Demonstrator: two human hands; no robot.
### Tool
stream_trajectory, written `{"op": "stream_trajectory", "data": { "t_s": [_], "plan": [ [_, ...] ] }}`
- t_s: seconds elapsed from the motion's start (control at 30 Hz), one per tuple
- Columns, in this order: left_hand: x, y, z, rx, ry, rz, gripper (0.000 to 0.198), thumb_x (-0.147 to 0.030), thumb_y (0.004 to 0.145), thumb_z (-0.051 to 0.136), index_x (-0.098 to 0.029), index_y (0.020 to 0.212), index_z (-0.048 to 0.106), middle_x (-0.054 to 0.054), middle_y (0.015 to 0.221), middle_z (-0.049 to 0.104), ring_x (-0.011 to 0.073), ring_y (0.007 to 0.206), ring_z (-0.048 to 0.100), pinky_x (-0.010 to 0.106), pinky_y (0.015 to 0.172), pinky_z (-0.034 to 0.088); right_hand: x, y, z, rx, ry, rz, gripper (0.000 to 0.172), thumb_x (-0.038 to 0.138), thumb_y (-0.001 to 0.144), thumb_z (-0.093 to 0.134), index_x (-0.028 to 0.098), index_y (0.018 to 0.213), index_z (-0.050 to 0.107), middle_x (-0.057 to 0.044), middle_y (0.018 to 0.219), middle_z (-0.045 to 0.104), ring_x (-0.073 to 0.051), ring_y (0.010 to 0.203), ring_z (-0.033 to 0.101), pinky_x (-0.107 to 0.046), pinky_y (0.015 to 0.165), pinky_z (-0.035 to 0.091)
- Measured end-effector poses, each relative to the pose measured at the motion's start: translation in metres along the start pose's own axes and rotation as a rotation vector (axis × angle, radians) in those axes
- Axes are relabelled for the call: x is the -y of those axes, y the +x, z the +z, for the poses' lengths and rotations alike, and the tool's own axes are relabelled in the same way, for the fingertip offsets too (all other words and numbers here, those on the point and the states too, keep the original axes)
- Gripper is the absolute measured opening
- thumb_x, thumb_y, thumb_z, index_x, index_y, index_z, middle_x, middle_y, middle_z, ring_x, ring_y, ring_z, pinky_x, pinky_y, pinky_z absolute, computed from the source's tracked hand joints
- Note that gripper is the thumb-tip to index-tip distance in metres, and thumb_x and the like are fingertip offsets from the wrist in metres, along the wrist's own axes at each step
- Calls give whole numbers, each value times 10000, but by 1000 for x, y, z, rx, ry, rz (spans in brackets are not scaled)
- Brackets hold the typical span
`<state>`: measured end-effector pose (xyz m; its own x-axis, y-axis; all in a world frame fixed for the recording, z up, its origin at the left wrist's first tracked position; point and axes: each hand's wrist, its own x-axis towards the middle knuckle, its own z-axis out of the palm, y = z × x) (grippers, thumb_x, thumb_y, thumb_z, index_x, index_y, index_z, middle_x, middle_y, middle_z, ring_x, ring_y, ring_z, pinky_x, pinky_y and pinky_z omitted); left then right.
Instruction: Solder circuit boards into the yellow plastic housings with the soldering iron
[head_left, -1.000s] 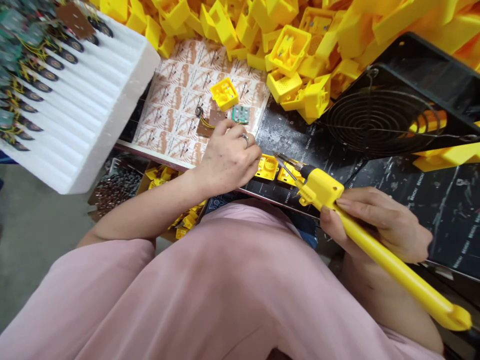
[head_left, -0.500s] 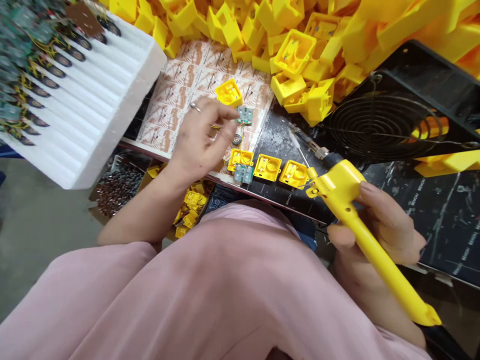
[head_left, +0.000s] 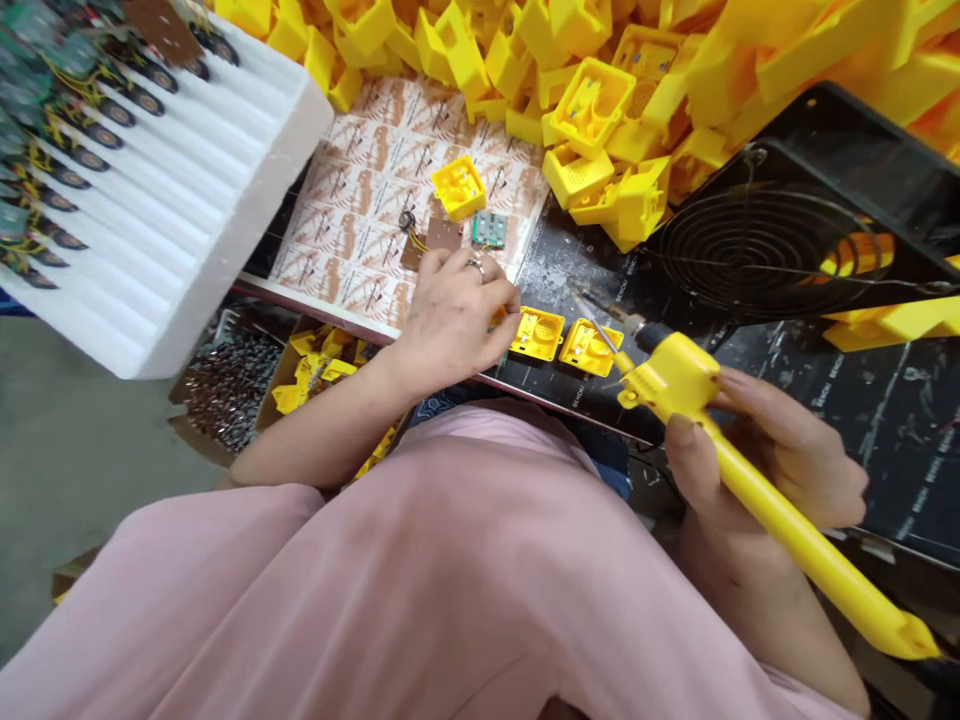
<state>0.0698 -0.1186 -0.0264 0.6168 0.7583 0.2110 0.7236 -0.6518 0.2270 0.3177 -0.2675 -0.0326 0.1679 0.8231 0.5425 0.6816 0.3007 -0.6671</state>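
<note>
Looking down from the head camera, the left hand (head_left: pixel 450 325) sits curled at the front edge of a printed paper sheet (head_left: pixel 352 240), its fingers bunched and nearly closed. A sliver of yellow plastic (head_left: pixel 501 316) shows at the fingertips, but whether it is gripped cannot be told. Just beyond those fingers, on the sheet, lie a brown circuit board (head_left: pixel 442 235) wired in yellow to a small round disc (head_left: pixel 406 220), a green circuit board (head_left: pixel 488 229) and a yellow plastic housing (head_left: pixel 458 187). The right hand (head_left: pixel 772 460) wraps around the long handle of a yellow soldering iron (head_left: pixel 675 375), thumb and fingers closed on it. Its thin metal tip (head_left: pixel 592 322) points left, just above two open yellow housings (head_left: pixel 562 340) on a black bench mat (head_left: pixel 847 440). Farther off, a heap of yellow housings (head_left: pixel 600 100) rises beside a black fan (head_left: pixel 765 250) with a wire guard. To the left, a white polystyrene tray (head_left: pixel 225 220) holds rows of round components and boards, and a cardboard box (head_left: pixel 225 390) of small dark parts and yellow pieces sits below the bench edge. Pink clothing (head_left: pixel 375 570) covers the lap.
</note>
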Motion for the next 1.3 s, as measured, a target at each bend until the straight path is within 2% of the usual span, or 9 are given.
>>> {"op": "stream_trajectory", "data": {
  "t_s": [0.1, 0.23, 0.33, 0.53, 0.7, 0.83, 0.97, 1.1, 1.3],
  "plan": [
    [-1, 0, -1, 9, -6, 11, 250, -288, 935, 526, -200, 824, 732, 71, 888, 721, 280, 929, 616, 476, 867, 418, 14, 4, -2, -43, 75, -46, 576, 169, 799, 863, 280, 1337, 690, -32, 994, 776, -196, 768, 729, -329, 630, 613],
    [-6, 2, -1, 30, 63, 38, 246, -265, 911, 525, -184, 807, 732, 86, 846, 700, 306, 943, 622, 497, 860, 441, 23, 13, -4, 151, 37, -157, 420, 70, 772, 848, 245, 1117, 685, 9, 804, 735, -176, 714, 719, -290, 592, 603],
    [-8, 5, 0, 39, 95, 43, 243, -257, 909, 530, -174, 811, 736, 88, 839, 687, 308, 966, 624, 510, 884, 451, 22, 19, 0, 207, -66, -251, 359, 65, 761, 854, 239, 961, 613, 21, 779, 726, -148, 665, 706, -247, 536, 560],
    [-9, 9, -3, 96, 145, 52, 251, -273, 920, 511, -170, 841, 726, 84, 851, 668, 319, 1004, 614, 531, 922, 442, 22, 28, 8, 220, -60, -357, 337, 70, 780, 842, 225, 953, 598, 11, 759, 724, -131, 656, 692, -229, 530, 532],
    [-13, 16, -12, 251, 177, 38, 235, -277, 930, 497, -179, 874, 704, 87, 862, 675, 316, 1037, 606, 509, 941, 423, 24, 27, -3, 273, -32, -257, 205, 111, 884, 749, 241, 940, 601, 3, 768, 707, -142, 669, 696, -264, 599, 581],
    [-11, 15, -9, 189, 105, 32, 200, -253, 918, 506, -185, 852, 682, 70, 860, 659, 311, 1063, 593, 501, 975, 401, 22, 24, -8, 197, 13, -185, 160, 126, 912, 707, 248, 887, 606, -13, 725, 690, -156, 628, 686, -287, 597, 595],
    [-9, 13, -6, 150, 84, 47, 163, -240, 887, 532, -194, 813, 670, 56, 823, 640, 300, 1049, 595, 483, 969, 403, 24, 20, -5, 185, 1, -123, 245, 105, 851, 774, 283, 977, 661, 11, 753, 705, -170, 643, 695, -312, 595, 613],
    [-12, 16, -10, 183, 156, 64, 171, -248, 886, 523, -200, 816, 672, 75, 831, 666, 304, 1023, 605, 467, 923, 414, 25, 15, -2, 111, -6, -2, 465, 139, 807, 847, 332, 1203, 700, 7, 893, 771, -197, 733, 743, -346, 651, 646],
    [-11, 16, -11, 208, 109, 33, 140, -245, 889, 545, -191, 829, 660, 78, 868, 679, 312, 1076, 600, 469, 972, 404, 6, 12, -3, 113, -48, -182, 725, 192, 832, 844, 335, 1491, 577, -24, 994, 810, -220, 703, 767, -332, 594, 647]
  ]
}}
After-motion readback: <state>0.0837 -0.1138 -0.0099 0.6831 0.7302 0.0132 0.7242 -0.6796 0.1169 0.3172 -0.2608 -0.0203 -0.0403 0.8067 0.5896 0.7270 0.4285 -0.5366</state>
